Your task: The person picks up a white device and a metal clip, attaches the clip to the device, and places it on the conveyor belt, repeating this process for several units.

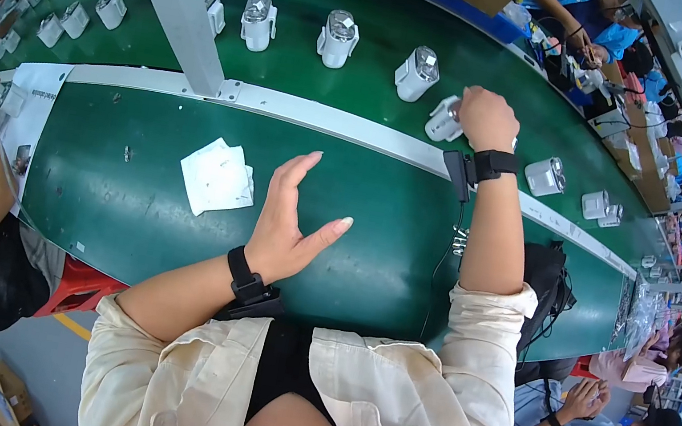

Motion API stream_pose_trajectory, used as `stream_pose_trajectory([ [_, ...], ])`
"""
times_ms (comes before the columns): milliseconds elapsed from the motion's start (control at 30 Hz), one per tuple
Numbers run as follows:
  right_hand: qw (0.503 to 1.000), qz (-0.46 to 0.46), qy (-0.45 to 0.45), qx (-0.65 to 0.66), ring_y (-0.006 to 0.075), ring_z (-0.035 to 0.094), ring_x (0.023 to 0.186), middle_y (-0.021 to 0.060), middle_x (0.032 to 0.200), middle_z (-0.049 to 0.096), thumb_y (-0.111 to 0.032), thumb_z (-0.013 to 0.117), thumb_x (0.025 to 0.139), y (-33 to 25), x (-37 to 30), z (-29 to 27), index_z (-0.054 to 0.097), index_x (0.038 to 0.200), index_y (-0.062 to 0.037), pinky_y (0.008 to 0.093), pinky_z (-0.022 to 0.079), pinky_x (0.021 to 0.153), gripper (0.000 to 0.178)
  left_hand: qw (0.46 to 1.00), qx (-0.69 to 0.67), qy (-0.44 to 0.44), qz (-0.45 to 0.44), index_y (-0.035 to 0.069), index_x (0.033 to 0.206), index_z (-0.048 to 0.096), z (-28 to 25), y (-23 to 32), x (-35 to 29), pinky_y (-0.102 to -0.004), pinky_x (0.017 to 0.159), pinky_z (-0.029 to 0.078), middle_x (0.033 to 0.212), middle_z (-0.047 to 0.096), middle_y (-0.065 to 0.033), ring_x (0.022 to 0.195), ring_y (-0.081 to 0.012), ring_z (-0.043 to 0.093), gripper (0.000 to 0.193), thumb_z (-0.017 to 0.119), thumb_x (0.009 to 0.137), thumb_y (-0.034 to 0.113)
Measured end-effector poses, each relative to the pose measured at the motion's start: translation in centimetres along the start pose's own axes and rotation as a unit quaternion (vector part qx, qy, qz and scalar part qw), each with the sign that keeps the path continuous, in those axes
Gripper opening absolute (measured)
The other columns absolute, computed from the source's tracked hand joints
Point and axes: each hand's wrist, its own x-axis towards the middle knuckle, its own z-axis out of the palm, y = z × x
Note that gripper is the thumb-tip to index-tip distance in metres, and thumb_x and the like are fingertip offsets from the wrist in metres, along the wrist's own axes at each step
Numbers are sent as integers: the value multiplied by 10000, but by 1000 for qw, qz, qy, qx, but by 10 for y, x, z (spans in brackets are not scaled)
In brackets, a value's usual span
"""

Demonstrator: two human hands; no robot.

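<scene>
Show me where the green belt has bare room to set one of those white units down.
Bare belt lies on the near lane between the white paper sheets and the left hand, and left of the sheets. The far lane beyond the white rail is crowded with white units; the right hand grips one there.

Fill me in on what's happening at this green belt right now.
A person in a cream shirt sits at a long green conveyor belt. Their right hand is closed on a small white cylindrical device on the far lane, one in a row of similar white units. Their left hand hovers open over the near lane, holding nothing, beside a white folded paper sheet. Both wrists wear black bands. Other workers sit along the line.
</scene>
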Motion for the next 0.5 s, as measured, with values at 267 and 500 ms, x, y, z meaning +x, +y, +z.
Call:
stream_pose_trajectory([
  [267,998,-3,-1,61,345,651,992,178,1010,696,-504,655,765,-48,11,24,643,1141,-20,436,501,872,613,1000,-5,-11,-3,16,1404,307,-8,-2,-11,-444,1057,347,1365,386,-202,1266,-333,408,731,718,839,229],
  [500,964,-210,37,162,322,650,992,171,1031,692,-330,792,672,-40,-29,3,638,1132,-12,414,484,891,580,998,-43,-7,-47,1,1430,282,-6,-9,-12,-434,1051,350,1348,388,-225,1255,-355,411,827,755,812,282],
])
